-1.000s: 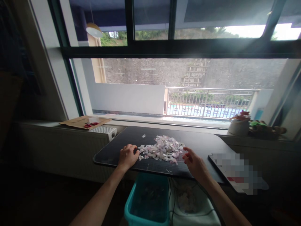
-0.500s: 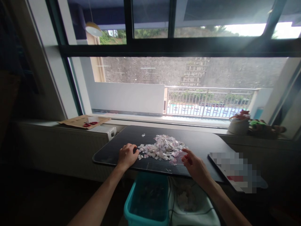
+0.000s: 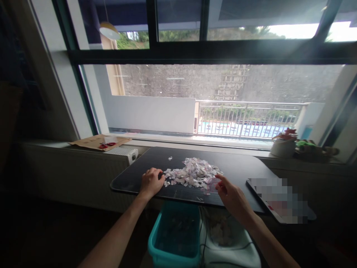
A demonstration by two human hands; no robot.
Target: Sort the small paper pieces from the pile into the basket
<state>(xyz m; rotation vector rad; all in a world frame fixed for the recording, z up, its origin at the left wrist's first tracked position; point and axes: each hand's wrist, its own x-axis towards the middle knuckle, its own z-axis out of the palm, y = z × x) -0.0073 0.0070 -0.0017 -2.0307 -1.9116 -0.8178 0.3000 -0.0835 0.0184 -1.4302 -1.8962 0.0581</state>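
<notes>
A heap of small cut paper pieces (image 3: pixel 196 171), white with pinkish tints, lies on a black table (image 3: pixel 237 162). My left hand (image 3: pixel 152 180) rests at the heap's left edge, its fingers curled. Something small and dark shows by its fingertips, but what it is I cannot make out. On the heap's near right side, my right hand (image 3: pixel 227 190) has its fingers bent and thumb close to the index finger. A thin, see-through pinkish piece (image 3: pixel 212 185), perhaps plastic, is at those fingertips.
Below the table's front edge stand a teal bin (image 3: pixel 174 257) and a pale bin (image 3: pixel 234 251) with scraps inside. A covered flat board (image 3: pixel 279 201) juts past the right edge. Red-handled scissors (image 3: pixel 107 145) lie on brown paper (image 3: pixel 86 142) at the left sill; a pot (image 3: pixel 283 147) stands right.
The view has tipped slightly, so the table sits a little higher in the picture. Both hands stay in nearly the same places beside the heap.
</notes>
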